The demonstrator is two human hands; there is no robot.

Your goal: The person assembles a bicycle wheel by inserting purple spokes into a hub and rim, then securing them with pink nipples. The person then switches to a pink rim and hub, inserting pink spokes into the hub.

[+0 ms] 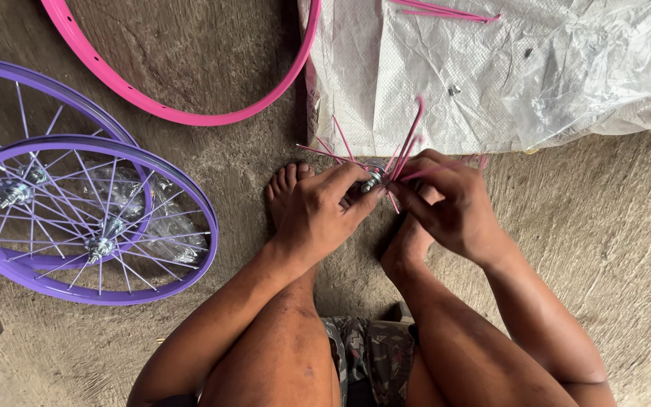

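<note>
Looking straight down here at someone sitting on a rough concrete floor (582, 249) with bare feet tucked under the work. The left hand (318, 211) is curled around a small silver metal wheel hub (373, 179), thumb and fingers pinched in on it, so it's pretty much closed on the hub. The right hand (450, 203) is also closed up tight, fingertips pinching one of the thin pink metal spokes (408, 139) right where it meets the hub. The hub sits between both hands, just above the toes, and a bunch of those pink spokes fan out of it upward and to the sides.

Around that: a bare pink metal wheel rim (182, 113) lies on the floor up top, curving from the left edge over to a white woven plastic sack (416, 75) that's spread flat. A few loose pink spokes (446, 11) lie on the sack near the top edge, and some crinkly clear plastic sheeting (604, 68) covers its right side. On the left, two finished purple spoked wheels (92, 218) are stacked overlapping each other, well apart from the hands.
</note>
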